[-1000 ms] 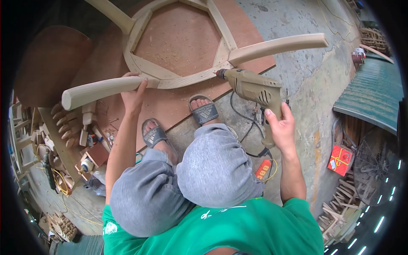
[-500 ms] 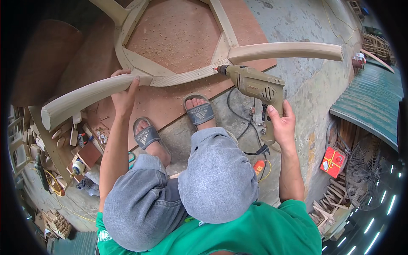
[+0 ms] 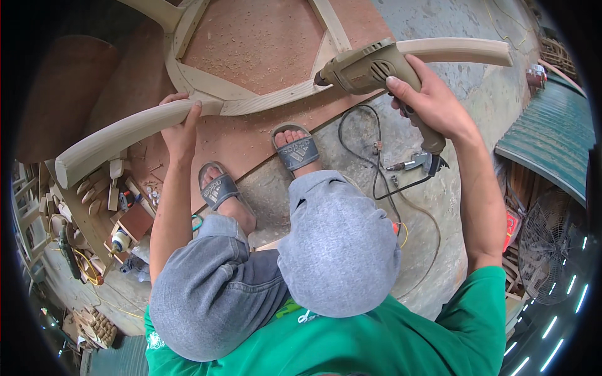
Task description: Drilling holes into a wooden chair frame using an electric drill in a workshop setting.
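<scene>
A pale wooden frame (image 3: 263,103) with long curved legs lies in front of me, dusted with shavings. My left hand (image 3: 180,122) is closed round the left curved leg (image 3: 113,135) near its joint, thumb on top. My right hand (image 3: 434,103) grips a tan power drill (image 3: 364,70) by its handle, thumb along its rear side. The drill points left, its chuck just above the front rail of the frame. Whether the bit is inside the wood cannot be made out. Behind the drill, the right curved leg (image 3: 458,50) is partly hidden.
Under the frame lies a reddish-brown board (image 3: 251,37) strewn with sawdust. A black cord (image 3: 342,135) and an air blow gun (image 3: 407,164) lie on the concrete by my sandalled feet (image 3: 296,150). Wood offcuts and a glue bottle (image 3: 119,241) stand left; a fan (image 3: 544,247) stands right.
My right hand has moved forward and wrapped more firmly round the drill, whose rear has risen. The frame has shifted slightly away in the picture. My left hand keeps its hold.
</scene>
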Tool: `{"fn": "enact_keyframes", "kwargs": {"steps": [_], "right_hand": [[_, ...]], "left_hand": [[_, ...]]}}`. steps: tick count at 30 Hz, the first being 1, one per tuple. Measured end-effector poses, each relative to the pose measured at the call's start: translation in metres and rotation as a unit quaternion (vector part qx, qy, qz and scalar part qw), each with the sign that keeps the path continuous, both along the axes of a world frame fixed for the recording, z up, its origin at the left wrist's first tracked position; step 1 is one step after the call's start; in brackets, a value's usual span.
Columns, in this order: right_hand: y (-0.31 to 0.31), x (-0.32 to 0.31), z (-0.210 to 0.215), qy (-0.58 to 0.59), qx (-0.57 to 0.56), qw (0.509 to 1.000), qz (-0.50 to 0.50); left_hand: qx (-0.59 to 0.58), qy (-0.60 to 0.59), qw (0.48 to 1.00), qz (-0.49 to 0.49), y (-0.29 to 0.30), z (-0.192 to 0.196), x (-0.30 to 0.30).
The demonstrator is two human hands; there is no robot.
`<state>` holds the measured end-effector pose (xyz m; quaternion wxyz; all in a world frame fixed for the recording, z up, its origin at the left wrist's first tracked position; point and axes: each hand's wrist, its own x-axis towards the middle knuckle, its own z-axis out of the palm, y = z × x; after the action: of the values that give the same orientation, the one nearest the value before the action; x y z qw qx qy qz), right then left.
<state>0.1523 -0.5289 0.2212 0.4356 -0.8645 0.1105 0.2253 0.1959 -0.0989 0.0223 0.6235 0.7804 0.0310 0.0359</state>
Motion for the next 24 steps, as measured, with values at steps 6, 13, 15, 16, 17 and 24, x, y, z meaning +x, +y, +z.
{"fn": "enact_keyframes", "kwargs": {"steps": [6, 13, 15, 16, 17, 24], "right_hand": [[0.006, -0.012, -0.009, -0.013, -0.04, 0.999, -0.017], [0.019, 0.0, -0.005, 0.005, -0.093, 0.995, 0.024], [0.026, -0.003, -0.004, -0.016, -0.09, 0.996, 0.005], [0.025, -0.005, -0.005, -0.017, -0.088, 0.996, 0.004], [0.021, -0.005, -0.007, -0.021, -0.094, 0.995, 0.017], [0.016, -0.008, -0.023, -0.133, -0.145, 0.975, 0.104]], "left_hand": [[0.027, -0.024, 0.999, 0.008, 0.0, -0.002, 0.0], [0.034, -0.027, 0.999, 0.014, -0.001, 0.004, 0.001], [0.037, -0.017, 0.999, 0.015, -0.004, 0.007, 0.001], [0.039, -0.01, 0.999, 0.017, -0.005, 0.01, 0.001], [0.04, -0.014, 0.999, 0.015, -0.005, 0.01, 0.001], [0.012, -0.016, 1.0, 0.018, -0.003, 0.002, 0.005]]}}
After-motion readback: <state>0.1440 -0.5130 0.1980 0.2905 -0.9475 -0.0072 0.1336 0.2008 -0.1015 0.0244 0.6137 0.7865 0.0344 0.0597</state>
